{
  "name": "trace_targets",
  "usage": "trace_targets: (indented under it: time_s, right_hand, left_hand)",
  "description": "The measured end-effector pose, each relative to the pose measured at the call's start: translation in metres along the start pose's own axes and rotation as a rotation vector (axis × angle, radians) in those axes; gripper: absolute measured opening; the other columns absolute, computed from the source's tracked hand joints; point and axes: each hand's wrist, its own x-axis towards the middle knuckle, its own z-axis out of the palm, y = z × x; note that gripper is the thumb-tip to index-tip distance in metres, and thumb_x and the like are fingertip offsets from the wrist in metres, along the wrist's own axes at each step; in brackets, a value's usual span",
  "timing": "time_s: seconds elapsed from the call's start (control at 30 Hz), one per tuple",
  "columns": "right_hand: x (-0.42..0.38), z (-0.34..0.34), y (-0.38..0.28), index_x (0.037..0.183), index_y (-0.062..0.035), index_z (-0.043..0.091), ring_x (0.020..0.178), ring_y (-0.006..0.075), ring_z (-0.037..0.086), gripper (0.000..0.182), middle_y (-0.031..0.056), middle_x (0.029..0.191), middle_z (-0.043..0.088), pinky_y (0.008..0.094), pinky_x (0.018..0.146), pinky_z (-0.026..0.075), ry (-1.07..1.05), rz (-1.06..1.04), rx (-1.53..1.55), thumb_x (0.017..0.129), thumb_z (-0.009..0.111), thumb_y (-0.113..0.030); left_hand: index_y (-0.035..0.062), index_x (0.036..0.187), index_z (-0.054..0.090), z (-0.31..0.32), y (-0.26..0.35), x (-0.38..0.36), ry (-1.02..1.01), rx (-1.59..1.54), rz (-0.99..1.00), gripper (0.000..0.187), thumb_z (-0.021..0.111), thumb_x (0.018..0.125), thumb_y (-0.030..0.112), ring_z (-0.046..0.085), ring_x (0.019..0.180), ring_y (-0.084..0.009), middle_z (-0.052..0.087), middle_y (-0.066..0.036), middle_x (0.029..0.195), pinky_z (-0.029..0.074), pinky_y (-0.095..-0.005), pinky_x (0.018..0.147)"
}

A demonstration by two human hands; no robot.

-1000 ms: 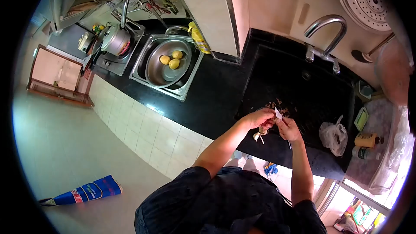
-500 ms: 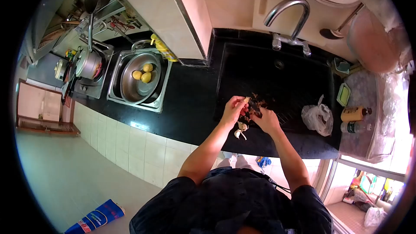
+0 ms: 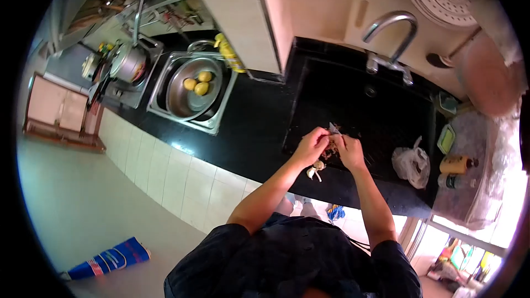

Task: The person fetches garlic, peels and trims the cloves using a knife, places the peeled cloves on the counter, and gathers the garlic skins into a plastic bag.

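Over the front edge of the black sink (image 3: 381, 110), my two hands are close together. My right hand (image 3: 350, 152) is closed on a small knife (image 3: 334, 128), whose grey blade shows between the hands, pointing away from me. My left hand (image 3: 313, 147) has its fingers pinched beside the blade, on a garlic clove that they mostly hide. Below the hands, more garlic (image 3: 315, 171) lies on the counter's front edge. Brown peel scraps (image 3: 331, 152) are scattered in the sink under my fingers.
A white plastic bag (image 3: 411, 164) sits at the sink's right side, near a yellow-orange bottle (image 3: 457, 164). The faucet (image 3: 395, 38) arches behind. Leftward, a metal bowl (image 3: 181, 102) with yellow round items rests in a second sink (image 3: 212, 125); a pot (image 3: 128, 63) stands beyond.
My hands have come closer together, and the knife blade now shows above them. The pale clove at my left fingertips is now mostly hidden. The whole view has shifted and tilted slightly.
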Motion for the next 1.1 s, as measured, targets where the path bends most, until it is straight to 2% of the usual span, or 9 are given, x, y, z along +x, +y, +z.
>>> trace_targets:
  time_s: [0.13, 0.27, 0.33, 0.43, 0.6, 0.7, 0.87, 0.97, 1.1]
  right_hand:
    - [0.004, 0.010, -0.007, 0.079, 0.0014, 0.065, 0.073, 0.0419, 0.065, 0.032, 0.0245, 0.076, 0.065, 0.0438, 0.063, 0.049, 0.025, 0.140, -0.192, 0.092, 0.061, -0.028]
    - [0.001, 0.017, -0.007, 0.101, 0.0012, 0.058, 0.095, 0.0489, 0.060, 0.027, 0.0302, 0.091, 0.064, 0.0492, 0.077, 0.049, -0.043, 0.201, -0.375, 0.082, 0.065, -0.016]
    - [0.003, 0.035, 0.012, 0.095, 0.0003, 0.058, 0.072, 0.0405, 0.066, 0.021, 0.0221, 0.078, 0.066, 0.0434, 0.062, 0.051, 0.169, -0.055, -0.373, 0.087, 0.064, -0.019]
    - [0.002, 0.047, -0.035, 0.086, -0.0056, 0.057, 0.042, 0.0043, 0.043, 0.026, -0.0030, 0.059, 0.050, 0.0228, 0.035, 0.030, 0.088, 0.351, 0.218, 0.100, 0.056, -0.028]
    - [0.003, 0.076, -0.007, 0.082, -0.0054, 0.058, 0.042, 0.0054, 0.044, 0.029, -0.0018, 0.058, 0.051, 0.0239, 0.036, 0.030, 0.255, 0.226, 0.009, 0.100, 0.057, -0.028]
    - [0.011, 0.087, -0.063, 0.082, -0.0044, 0.057, 0.047, 0.0065, 0.044, 0.029, -0.0019, 0.058, 0.048, 0.0259, 0.041, 0.032, 0.367, 0.281, 0.105, 0.100, 0.056, -0.027]
    - [0.023, 0.087, -0.023, 0.079, -0.0084, 0.051, 0.043, 0.0063, 0.039, 0.028, -0.0042, 0.054, 0.041, 0.0256, 0.039, 0.029, 0.466, 0.346, 0.137, 0.100, 0.057, -0.025]
    - [0.018, 0.089, -0.038, 0.082, -0.0087, 0.051, 0.043, 0.0060, 0.039, 0.028, -0.0046, 0.055, 0.041, 0.0248, 0.039, 0.029, 0.505, 0.341, 0.018, 0.100, 0.058, -0.028]
    - [0.016, 0.117, -0.077, 0.083, -0.0074, 0.053, 0.046, 0.0045, 0.041, 0.031, -0.0044, 0.056, 0.043, 0.0249, 0.040, 0.029, 0.555, 0.334, -0.072, 0.100, 0.058, -0.033]
  left_hand:
    - [0.0005, 0.105, 0.061, -0.005, 0.006, -0.004, 0.186, 0.012, -0.035, 0.016, 0.059, 0.096, 0.014, 0.062, 0.068, -0.0136, 0.065, -0.009, 0.082, 0.051, -0.0282, 0.061]
    - [0.0010, 0.097, 0.064, -0.024, -0.002, 0.002, 0.150, 0.163, 0.034, 0.019, 0.064, 0.094, 0.020, 0.064, 0.069, -0.0209, 0.066, -0.013, 0.078, 0.050, -0.0341, 0.063]
    - [0.0003, 0.095, 0.063, -0.026, -0.010, 0.004, 0.109, 0.169, 0.067, 0.016, 0.063, 0.092, 0.017, 0.065, 0.070, -0.0268, 0.066, -0.016, 0.081, 0.050, -0.0374, 0.064]
    - [-0.0007, 0.097, 0.060, -0.035, -0.016, 0.010, -0.022, 0.097, 0.056, 0.015, 0.060, 0.090, 0.013, 0.066, 0.077, -0.0323, 0.066, -0.019, 0.085, 0.051, -0.0406, 0.067]
    - [0.0003, 0.108, 0.057, -0.063, -0.005, 0.006, -0.248, -0.153, 0.104, 0.020, 0.058, 0.093, 0.014, 0.067, 0.082, -0.0316, 0.066, -0.019, 0.088, 0.051, -0.0403, 0.070]
    - [0.0009, 0.109, 0.060, -0.113, 0.022, -0.013, -0.199, -0.047, 0.166, 0.027, 0.060, 0.094, 0.024, 0.067, 0.075, -0.0276, 0.066, -0.016, 0.083, 0.051, -0.0394, 0.066]
    - [0.0028, 0.090, 0.068, -0.285, 0.002, -0.055, 0.089, 0.218, 0.104, 0.030, 0.063, 0.093, 0.032, 0.065, 0.069, -0.0235, 0.066, -0.014, 0.074, 0.049, -0.0382, 0.061]
    - [0.0019, 0.098, 0.069, -0.439, -0.042, -0.091, 0.321, 0.244, -0.121, 0.031, 0.064, 0.092, 0.031, 0.064, 0.074, -0.0175, 0.068, -0.011, 0.078, 0.052, -0.0354, 0.067]
    - [0.0008, 0.080, 0.067, -0.686, -0.074, -0.128, 0.660, 0.526, -0.317, 0.039, 0.062, 0.085, 0.040, 0.068, 0.070, -0.0326, 0.067, -0.016, 0.072, 0.052, -0.0449, 0.064]
